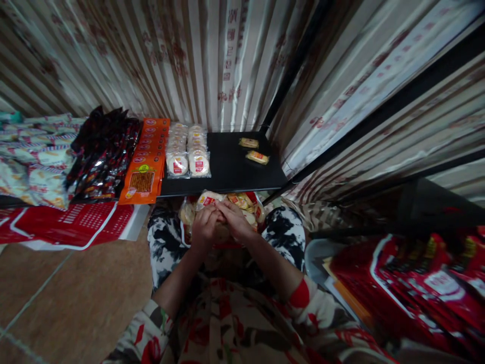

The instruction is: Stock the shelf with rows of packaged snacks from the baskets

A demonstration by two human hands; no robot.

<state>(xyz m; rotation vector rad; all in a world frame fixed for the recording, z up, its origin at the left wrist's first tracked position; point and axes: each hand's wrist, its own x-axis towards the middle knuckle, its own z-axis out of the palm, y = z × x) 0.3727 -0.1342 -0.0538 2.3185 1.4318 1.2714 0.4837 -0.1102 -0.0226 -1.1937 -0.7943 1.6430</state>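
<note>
My left hand (204, 225) and my right hand (235, 220) are pressed together over a clear bag of wrapped snacks (222, 202) resting between my knees. Both hands have their fingers curled around a pale round packet from that bag; the packet itself is mostly hidden by the fingers. Just beyond the bag lies a low black shelf (235, 169). On it stand two rows of round white cakes in clear wrap (188, 149), and two small yellow-wrapped snacks (253, 150) lie apart at the shelf's far right.
Orange packets (146, 162), dark glossy bags (102, 151) and pale printed packets (34, 156) fill the shelf's left. A red and white carton (71, 225) lies on the brown tiled floor. Red packets (420, 288) pile at my right. Striped packets hang behind.
</note>
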